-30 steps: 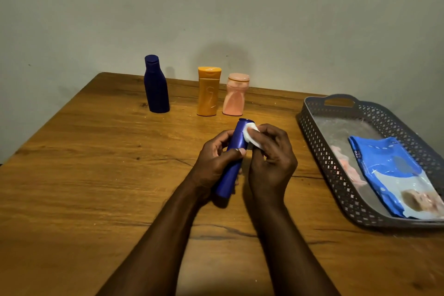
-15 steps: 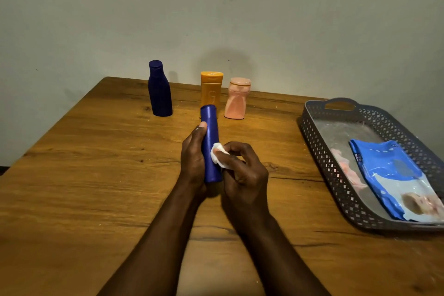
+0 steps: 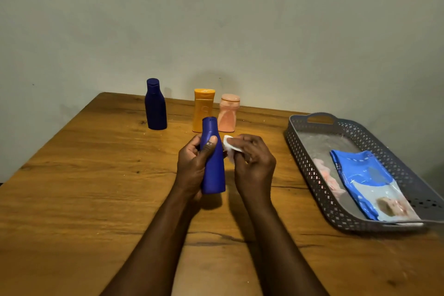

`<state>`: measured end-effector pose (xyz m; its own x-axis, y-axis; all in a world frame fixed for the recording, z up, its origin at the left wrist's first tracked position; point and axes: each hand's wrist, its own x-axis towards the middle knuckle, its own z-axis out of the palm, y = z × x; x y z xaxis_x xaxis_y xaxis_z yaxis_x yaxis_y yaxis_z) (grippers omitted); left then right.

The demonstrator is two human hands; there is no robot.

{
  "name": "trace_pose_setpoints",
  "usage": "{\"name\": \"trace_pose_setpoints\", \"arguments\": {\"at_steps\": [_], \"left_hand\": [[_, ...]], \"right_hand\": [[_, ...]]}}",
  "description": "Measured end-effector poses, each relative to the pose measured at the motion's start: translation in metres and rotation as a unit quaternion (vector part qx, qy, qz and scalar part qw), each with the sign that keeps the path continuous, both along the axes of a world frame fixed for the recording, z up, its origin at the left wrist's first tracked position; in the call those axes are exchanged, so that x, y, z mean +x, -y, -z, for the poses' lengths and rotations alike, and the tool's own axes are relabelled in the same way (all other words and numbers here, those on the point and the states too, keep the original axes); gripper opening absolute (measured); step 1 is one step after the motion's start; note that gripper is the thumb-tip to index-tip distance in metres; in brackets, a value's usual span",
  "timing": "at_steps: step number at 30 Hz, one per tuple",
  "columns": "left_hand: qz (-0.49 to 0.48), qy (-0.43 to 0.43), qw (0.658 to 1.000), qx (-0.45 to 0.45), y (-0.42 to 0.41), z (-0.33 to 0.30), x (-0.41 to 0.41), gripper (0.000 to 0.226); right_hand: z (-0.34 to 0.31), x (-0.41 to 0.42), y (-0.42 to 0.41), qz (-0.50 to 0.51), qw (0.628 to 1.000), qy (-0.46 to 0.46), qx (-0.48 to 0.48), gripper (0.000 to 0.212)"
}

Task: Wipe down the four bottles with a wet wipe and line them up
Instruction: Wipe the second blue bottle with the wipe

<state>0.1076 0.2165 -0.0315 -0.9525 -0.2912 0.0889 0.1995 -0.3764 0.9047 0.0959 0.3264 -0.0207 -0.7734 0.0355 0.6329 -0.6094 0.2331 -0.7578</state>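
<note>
Three bottles stand beyond the hands while the left hand (image 3: 192, 166) wraps the fourth, a blue bottle (image 3: 213, 163), upright off the wooden table (image 3: 84, 187), likely baring its side to the wet wipe (image 3: 229, 148) pinched just beside it by the right hand (image 3: 254, 163).

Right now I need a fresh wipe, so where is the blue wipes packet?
In the head view, the blue wipes packet lies in the grey basket at the table's right side, beside something pink, right of both hands.
</note>
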Motion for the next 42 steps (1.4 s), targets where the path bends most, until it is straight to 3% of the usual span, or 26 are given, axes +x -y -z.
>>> {"name": "trace_pose_setpoints", "arguments": {"at_steps": [3, 6, 11, 14, 17, 21, 28, 31, 35, 38, 42], "left_hand": [[0.014, -0.001, 0.997, 0.076, 0.0, -0.005, 0.001, 0.042], [-0.015, -0.023, 0.987, 0.158, 0.01, -0.011, 0.0, 0.033], [-0.165, -0.032, 0.982, 0.085, 0.016, -0.022, -0.006, 0.021], [-0.23, -0.058, 0.97, 0.05, 0.016, -0.027, -0.011, 0.02], [-0.283, -0.082, 0.956, -0.009, 0.015, -0.031, -0.013, 0.032], [-0.293, -0.125, 0.945, -0.072, 0.018, -0.034, -0.013, 0.035], [-0.222, -0.149, 0.956, -0.124, 0.042, -0.038, -0.015, 0.025], [-0.196, -0.15, 0.957, -0.151, 0.051, -0.047, -0.017, 0.033], [-0.171, -0.125, 0.934, -0.287, 0.068, -0.063, -0.017, 0.037], [-0.15, -0.089, 0.872, -0.457, 0.088, -0.081, -0.019, 0.04], [-0.074, -0.043, 0.813, -0.576, 0.11, -0.112, -0.031, 0.051]], "right_hand": [[0.001, -0.002, 0.006, -0.06, 0.998, 0.022, -0.012, 0.022], [0.007, 0.016, 0.01, -0.092, 0.991, 0.067, -0.076, 0.03], [0.014, 0.036, 0.019, -0.106, 0.958, 0.185, -0.192, 0.034], [0.015, 0.038, 0.032, -0.09, 0.92, 0.277, -0.263, 0.03], [0.01, 0.039, 0.045, -0.098, 0.884, 0.329, -0.319, 0.027], [0.009, 0.039, 0.052, -0.113, 0.871, 0.364, -0.309, 0.025], [0.002, 0.017, 0.036, -0.209, 0.865, 0.401, -0.218, 0.021], [0.001, 0.001, 0.034, -0.225, 0.856, 0.413, -0.216, 0.022], [0.013, -0.017, 0.031, -0.214, 0.839, 0.425, -0.264, 0.023], [0.024, -0.024, 0.027, -0.202, 0.837, 0.419, -0.29, 0.026], [0.032, -0.027, 0.024, -0.202, 0.847, 0.41, -0.273, 0.023]]}}
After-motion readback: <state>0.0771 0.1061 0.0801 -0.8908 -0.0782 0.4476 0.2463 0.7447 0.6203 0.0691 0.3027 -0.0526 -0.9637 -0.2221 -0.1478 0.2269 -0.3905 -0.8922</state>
